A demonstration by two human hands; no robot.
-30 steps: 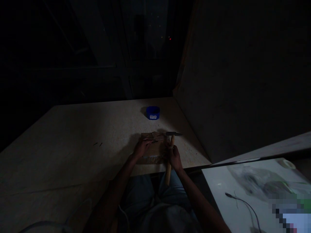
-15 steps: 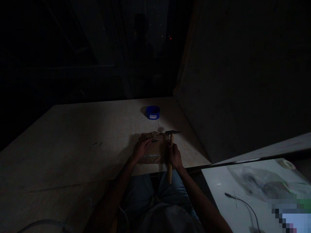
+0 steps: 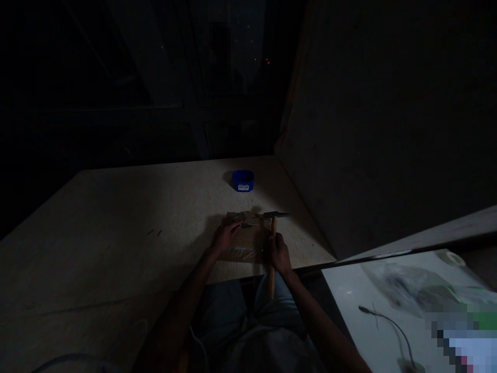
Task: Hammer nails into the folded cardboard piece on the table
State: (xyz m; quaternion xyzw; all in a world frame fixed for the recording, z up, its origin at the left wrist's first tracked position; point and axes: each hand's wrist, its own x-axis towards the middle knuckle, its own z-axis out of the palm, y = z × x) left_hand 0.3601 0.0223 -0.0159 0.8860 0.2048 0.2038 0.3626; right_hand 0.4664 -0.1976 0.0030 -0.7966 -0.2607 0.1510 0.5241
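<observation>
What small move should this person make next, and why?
Probably steady the brown block with the left hand: that hand rests at the block's left side, while the right hand holds a hammer, so any tapping might shift it.

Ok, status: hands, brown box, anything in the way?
Right hand grips hammer. Left hand on brown box, left side, grip unclear. Box sits on table. Blue container beyond, apart from both hands.

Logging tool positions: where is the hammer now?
In the head view, the hammer is held in the right hand, just right of centre, beside the brown block and nearer than the blue tub.
</observation>
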